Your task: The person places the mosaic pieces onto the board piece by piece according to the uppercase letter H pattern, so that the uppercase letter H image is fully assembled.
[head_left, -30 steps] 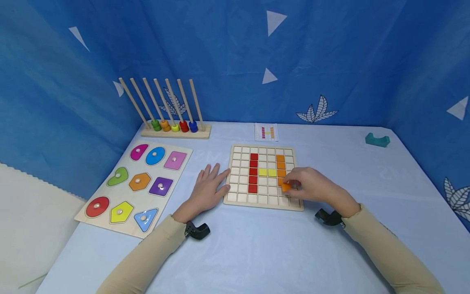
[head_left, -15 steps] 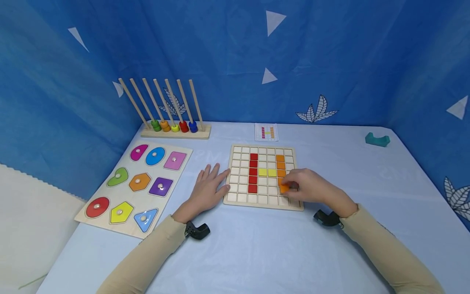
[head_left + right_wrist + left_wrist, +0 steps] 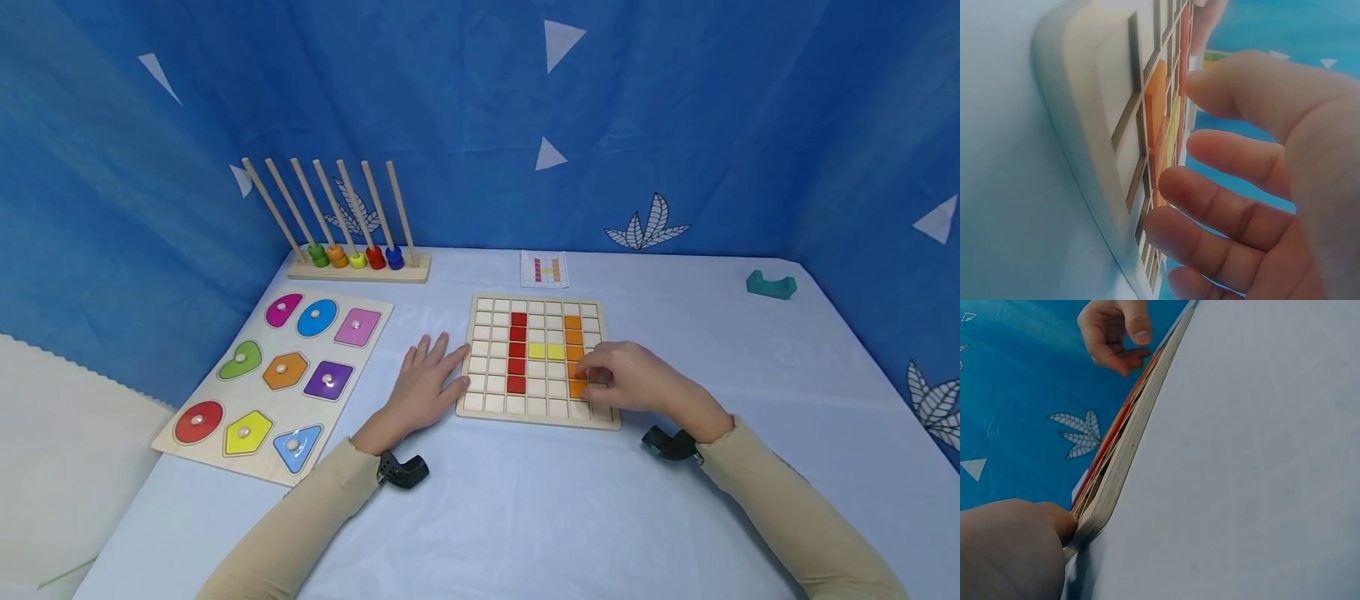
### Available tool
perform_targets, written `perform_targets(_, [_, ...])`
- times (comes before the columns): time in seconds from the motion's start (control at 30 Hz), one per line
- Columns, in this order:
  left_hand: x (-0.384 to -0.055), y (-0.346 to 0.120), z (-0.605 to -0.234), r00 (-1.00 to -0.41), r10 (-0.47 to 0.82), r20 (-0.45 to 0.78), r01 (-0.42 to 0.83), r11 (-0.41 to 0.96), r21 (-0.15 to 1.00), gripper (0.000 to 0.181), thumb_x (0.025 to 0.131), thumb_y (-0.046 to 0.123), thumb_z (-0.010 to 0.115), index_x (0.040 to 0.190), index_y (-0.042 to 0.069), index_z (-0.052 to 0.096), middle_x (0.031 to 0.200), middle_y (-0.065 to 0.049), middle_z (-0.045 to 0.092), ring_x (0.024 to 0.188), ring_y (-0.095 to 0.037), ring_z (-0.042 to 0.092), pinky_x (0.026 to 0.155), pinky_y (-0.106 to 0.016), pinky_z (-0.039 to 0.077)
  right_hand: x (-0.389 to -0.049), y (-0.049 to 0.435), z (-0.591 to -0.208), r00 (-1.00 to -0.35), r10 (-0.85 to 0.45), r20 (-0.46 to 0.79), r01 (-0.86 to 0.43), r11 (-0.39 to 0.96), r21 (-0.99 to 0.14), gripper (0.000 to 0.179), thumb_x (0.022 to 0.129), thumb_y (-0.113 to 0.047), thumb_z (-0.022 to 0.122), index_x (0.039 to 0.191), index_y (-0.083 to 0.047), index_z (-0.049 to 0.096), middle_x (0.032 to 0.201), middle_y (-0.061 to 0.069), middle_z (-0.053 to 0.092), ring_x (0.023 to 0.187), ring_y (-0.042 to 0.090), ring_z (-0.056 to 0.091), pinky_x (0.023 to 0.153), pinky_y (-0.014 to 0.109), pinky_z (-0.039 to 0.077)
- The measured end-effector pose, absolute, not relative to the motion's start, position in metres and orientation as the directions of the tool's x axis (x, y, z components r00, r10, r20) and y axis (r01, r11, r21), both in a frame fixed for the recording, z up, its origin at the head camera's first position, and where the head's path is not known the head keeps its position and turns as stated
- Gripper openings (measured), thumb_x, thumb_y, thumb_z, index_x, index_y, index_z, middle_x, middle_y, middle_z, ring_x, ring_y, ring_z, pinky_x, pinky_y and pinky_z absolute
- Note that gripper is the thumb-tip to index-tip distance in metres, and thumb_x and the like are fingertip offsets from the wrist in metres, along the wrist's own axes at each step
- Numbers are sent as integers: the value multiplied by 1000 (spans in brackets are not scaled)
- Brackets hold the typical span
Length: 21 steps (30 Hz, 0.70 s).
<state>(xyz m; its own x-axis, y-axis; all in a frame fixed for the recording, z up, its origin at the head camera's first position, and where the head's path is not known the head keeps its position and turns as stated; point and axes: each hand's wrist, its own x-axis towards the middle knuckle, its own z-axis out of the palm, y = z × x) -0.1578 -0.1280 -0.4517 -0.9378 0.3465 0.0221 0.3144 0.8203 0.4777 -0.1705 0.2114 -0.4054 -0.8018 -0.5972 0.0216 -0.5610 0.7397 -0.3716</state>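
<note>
On the table is a wooden grid board point(image 3: 536, 421) with a column of red tiles point(image 3: 517, 366), two yellow tiles point(image 3: 546, 352) and a column of orange tiles point(image 3: 573, 337). My right hand point(image 3: 637, 379) is over the board's right side, beside the lowest orange tile point(image 3: 1156, 97), which sits in a cell. In the right wrist view the thumb and fingers of that hand point(image 3: 1241, 206) are apart, with nothing between them. My left hand point(image 3: 420, 387) lies spread on the table, thumb and index fingertips touching the board's left edge.
A shape puzzle board point(image 3: 255, 392) with knobbed pieces lies at left. Behind it stands a peg rack point(image 3: 360, 273) with coloured beads. A small pattern card point(image 3: 555, 258) is behind the grid board; a teal curved block point(image 3: 771, 287) sits far right.
The lowest orange tile, earlier tilted and held in my right fingers, now lies flat in its cell at the column's bottom. The right fingers have parted from it. My left hand stays put.
</note>
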Motion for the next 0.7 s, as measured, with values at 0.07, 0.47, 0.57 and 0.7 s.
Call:
perform_targets(0.07, [-158,-128,-452,-937,348,22,316,819,479,58,102,37,53,155,15,45,167,-24,25,157,-49,10,124,-67,9,-170,212,-405,-806,-592,17,-555,745,-369,23,82,-24,83,102,-14,79,84,-7,67,74,11,54,65,21,47])
perform_targets(0.47, [-159,-127,-454,-935,355,8,315,819,479,59,102,36,53,155,14,45,167,-24,25,157,-50,9,124,-68,9,-166,220,-401,-826,-564,18,-531,767,-361,23,83,-22,81,104,-13,79,86,-6,69,75,10,55,66,23,48])
perform_targets(0.57, [-160,-130,-453,-939,344,-2,301,826,477,59,102,36,54,155,13,45,167,-24,25,157,-50,9,124,-68,10,-166,226,-398,-838,-545,25,-519,782,-344,26,82,-21,81,106,-11,79,85,-4,69,75,11,56,66,25,50])
perform_targets(0.7, [-161,-132,-450,-942,336,-17,288,829,479,59,101,35,55,155,13,45,167,-24,25,157,-50,9,124,-68,10,-165,236,-395,-865,-501,22,-481,817,-319,29,82,-22,82,107,-9,78,86,-3,70,77,13,57,68,27,52])
